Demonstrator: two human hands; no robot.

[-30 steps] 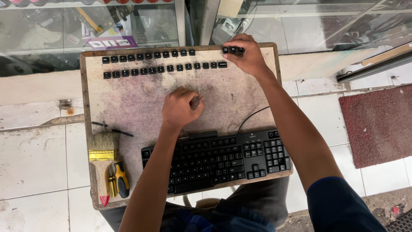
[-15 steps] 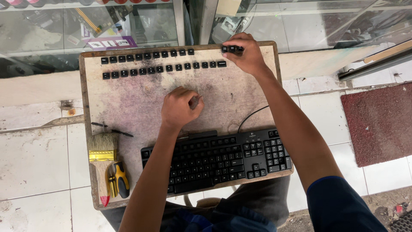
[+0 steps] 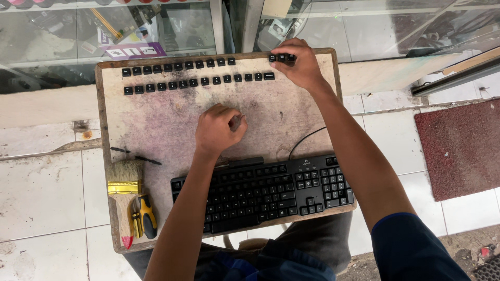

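Leftmost, a paintbrush point(image 3: 124, 193) is lying on the worktop point(image 3: 166, 114). Midway, the left hand point(image 3: 219, 130) is curling its fingers around something small; what, I cannot tell. Rightward, the right hand point(image 3: 301, 65) is pinching black keycaps point(image 3: 281, 58) at the far edge — probably light, rigid, slippery, best gripped by their sides.

Behind glass, well beyond the left hand point(image 3: 219, 130) and to its left, lies a flat rectangular package point(image 3: 133, 50) with a purple-and-white label; beside it a second pale card pack point(image 3: 107, 35), partly hidden by reflections; no screens visible.
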